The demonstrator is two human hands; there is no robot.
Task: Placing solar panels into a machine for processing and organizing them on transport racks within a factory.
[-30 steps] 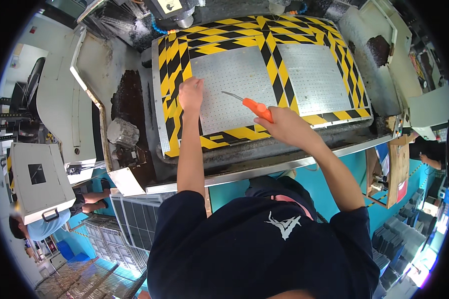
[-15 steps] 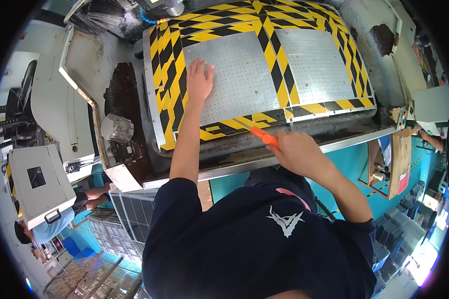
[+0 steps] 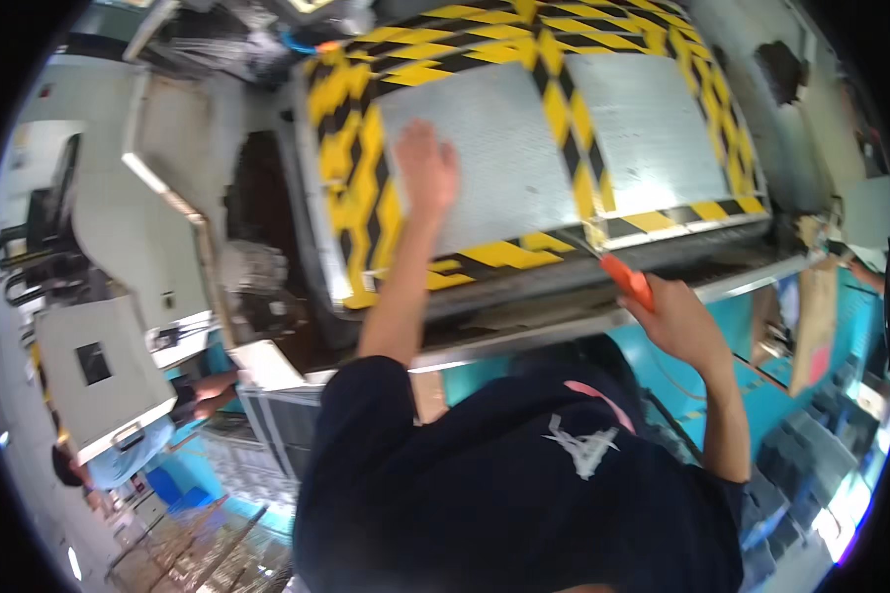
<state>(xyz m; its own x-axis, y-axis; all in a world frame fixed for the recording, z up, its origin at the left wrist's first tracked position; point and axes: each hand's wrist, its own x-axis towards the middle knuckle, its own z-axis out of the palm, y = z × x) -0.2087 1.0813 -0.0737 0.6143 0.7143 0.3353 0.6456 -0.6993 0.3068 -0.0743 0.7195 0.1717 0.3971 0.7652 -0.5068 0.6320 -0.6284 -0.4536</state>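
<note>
OK, L hand (image 3: 427,170) over plate (image 3: 499,138), R hand (image 3: 684,318) w/ orange-handled tool (image 3: 627,281)

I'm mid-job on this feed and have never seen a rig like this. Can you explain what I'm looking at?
There is no robot here: these are a person's bare hands, seen from above by a wide fisheye camera on their head, so straight edges bend. The picture's left is their left. Ahead lies a machine bed with a left metal panel and a right metal panel, bordered by yellow-and-black striped tape. The right hand grips an orange-handled tool, its thin end toward the bed. The left hand is open over the left panel; blur hides whether it touches.
</note>
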